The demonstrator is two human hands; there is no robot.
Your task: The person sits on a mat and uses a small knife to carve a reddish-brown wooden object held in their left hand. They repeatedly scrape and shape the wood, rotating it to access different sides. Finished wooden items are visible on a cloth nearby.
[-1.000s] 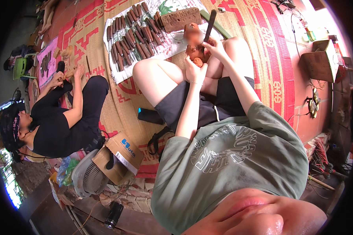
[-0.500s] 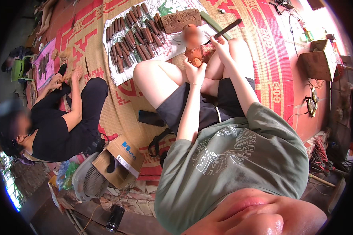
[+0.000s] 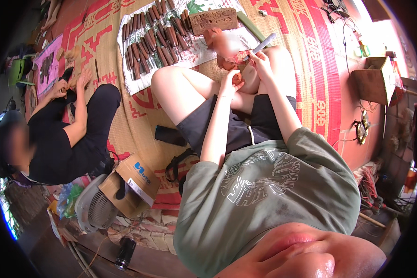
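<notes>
A reddish-brown carved wooden figure (image 3: 224,63) lies between my knees, its rounded upper part blurred. My left hand (image 3: 229,84) is closed round its near end, where a small knob shows by the fingers. In my right hand (image 3: 262,66), the fingers pinch a long flat blade-like tool (image 3: 266,41) beside the figure. Its broad end points up and away to the right and shines pale in the light. Whether the tool's other end touches the wood, I cannot tell.
Several wooden-handled carving tools (image 3: 149,38) lie in rows on a white cloth. Behind the figure stands a carved wooden block (image 3: 214,21), with a green strip (image 3: 251,26) beside it. At left sits another person (image 3: 65,134). A phone (image 3: 170,135) and a cardboard box (image 3: 136,178) are near my left side.
The figure has tilted, its top now leaning left. My left hand has shifted slightly and its wrist has turned. The tool has swung to a steeper angle and its face now catches light.
</notes>
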